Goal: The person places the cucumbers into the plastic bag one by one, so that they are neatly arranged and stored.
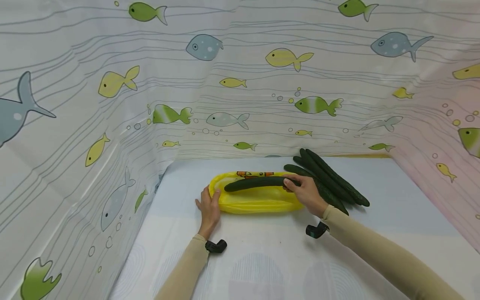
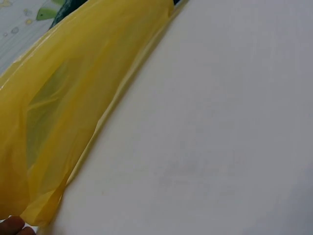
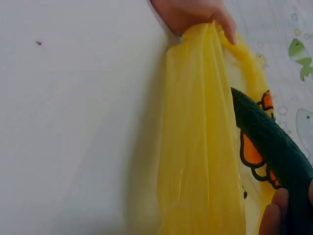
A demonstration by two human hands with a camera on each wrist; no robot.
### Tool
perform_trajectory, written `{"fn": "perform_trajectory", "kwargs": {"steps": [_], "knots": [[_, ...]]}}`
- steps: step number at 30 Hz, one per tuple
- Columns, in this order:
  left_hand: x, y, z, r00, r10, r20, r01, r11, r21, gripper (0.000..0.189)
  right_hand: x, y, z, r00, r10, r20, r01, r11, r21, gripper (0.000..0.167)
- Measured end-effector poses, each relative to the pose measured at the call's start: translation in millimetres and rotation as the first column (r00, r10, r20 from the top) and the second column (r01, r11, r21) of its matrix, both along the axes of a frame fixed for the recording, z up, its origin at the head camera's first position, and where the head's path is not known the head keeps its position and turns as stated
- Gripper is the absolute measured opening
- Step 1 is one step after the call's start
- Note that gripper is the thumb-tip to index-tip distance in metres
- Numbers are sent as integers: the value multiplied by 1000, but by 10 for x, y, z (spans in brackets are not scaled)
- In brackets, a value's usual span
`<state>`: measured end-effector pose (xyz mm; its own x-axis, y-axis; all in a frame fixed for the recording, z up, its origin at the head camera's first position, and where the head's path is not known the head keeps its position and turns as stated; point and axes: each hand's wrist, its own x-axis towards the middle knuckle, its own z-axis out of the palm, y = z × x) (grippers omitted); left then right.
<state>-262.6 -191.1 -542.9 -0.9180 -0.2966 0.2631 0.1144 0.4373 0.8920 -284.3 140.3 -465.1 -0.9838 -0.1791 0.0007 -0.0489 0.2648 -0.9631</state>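
A yellow plastic bag [image 1: 258, 206] with its mouth spread wide lies on the table, orange and black print showing on its far inner side. At its left end my left hand [image 1: 210, 210] holds the rim, thumb over the edge and fingers outside. My right hand [image 1: 305, 193] grips a long dark green cucumber [image 1: 255, 182] by its right end. That cucumber lies lengthwise over the bag's opening, its free tip pointing left. In the right wrist view the cucumber [image 3: 266, 132] slants across the printed inside of the bag [image 3: 195, 132].
Several more cucumbers [image 1: 330, 179] lie in a slanted pile on the white table [image 1: 262, 241], right behind the right hand. A fish-patterned curtain [image 1: 232, 96] encloses the back and both sides. Each wrist wears a small black camera [image 1: 216, 246].
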Motion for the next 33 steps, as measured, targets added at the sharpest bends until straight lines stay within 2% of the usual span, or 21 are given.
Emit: {"fn": "perform_trajectory", "kwargs": {"steps": [6,13,17,21,27,33], "knots": [[-8,31,21,1000,0,-14,-1,1000,-10,57,5,-123,46,998,-19,54,19,1000,-6,44],[-11,41,18,1000,-3,-10,3,1000,-25,56,-28,-235,43,987,-45,155,56,996,-67,44],[-4,40,21,1000,-9,-9,9,1000,-28,56,-65,-263,24,981,-47,191,57,997,-49,45],[4,30,28,1000,-5,-16,5,1000,-15,56,-138,-258,20,968,-30,249,35,999,-16,49],[23,11,32,1000,-7,-24,6,1000,-1,55,-235,-225,51,935,22,355,-27,1000,10,50],[16,3,2,1000,2,-15,-2,1000,-1,55,-317,-190,33,927,86,365,-113,992,51,50]]}}
